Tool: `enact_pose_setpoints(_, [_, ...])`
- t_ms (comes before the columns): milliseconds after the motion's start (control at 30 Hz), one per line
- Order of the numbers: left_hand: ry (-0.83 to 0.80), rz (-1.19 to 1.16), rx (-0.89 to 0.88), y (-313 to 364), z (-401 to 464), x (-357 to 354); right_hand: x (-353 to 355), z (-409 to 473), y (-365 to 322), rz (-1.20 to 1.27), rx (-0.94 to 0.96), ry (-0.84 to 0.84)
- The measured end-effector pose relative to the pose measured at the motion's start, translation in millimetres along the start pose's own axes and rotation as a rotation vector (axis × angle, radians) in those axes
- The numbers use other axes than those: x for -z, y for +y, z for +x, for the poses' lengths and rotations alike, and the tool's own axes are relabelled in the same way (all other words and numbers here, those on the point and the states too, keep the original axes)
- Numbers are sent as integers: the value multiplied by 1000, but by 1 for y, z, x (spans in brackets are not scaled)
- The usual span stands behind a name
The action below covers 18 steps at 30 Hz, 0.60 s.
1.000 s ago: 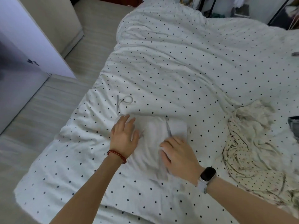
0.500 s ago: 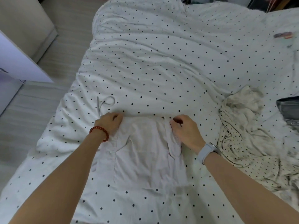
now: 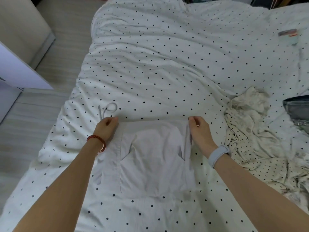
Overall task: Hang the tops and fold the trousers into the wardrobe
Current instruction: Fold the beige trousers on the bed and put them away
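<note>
White trousers [image 3: 150,158] lie spread flat on the polka-dot duvet [image 3: 158,64], their top edge stretched straight between my hands. My left hand [image 3: 107,128], with a red bead bracelet at the wrist, pinches the top left corner. My right hand [image 3: 199,129], above a pale wristband, pinches the top right corner along a folded seam. The drawstring [image 3: 108,109] of the trousers curls on the duvet just beyond my left hand.
A crumpled cream dotted garment [image 3: 254,139] lies at the right, with dark denim [image 3: 297,109] past it at the frame edge. A small packet [image 3: 287,33] rests far right on the bed. A white wardrobe door [image 3: 18,71] and the floor are at left.
My hands went from pressing the folded white trousers to gripping the top corners and pulling them apart, so the cloth now lies wider and flatter. The view moved closer.
</note>
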<state>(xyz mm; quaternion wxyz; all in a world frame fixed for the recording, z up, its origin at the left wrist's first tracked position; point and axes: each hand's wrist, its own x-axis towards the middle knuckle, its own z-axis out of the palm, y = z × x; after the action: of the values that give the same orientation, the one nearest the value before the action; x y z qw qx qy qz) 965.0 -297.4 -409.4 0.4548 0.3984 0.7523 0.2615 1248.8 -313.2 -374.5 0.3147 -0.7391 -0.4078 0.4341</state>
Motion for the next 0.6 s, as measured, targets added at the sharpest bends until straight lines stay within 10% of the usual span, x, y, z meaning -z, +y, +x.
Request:
enact_pose_setpoints(100, [-136, -254, 137, -15, -8, 5, 1, -18, 9, 63, 14, -163])
enact_pose_setpoints(367, [-218, -50, 119, -18, -15, 2, -2, -28, 14, -7, 58, -283])
enact_pose_setpoints(600, [330, 127, 32, -18, -49, -5, 8, -47, 27, -122, 70, -30])
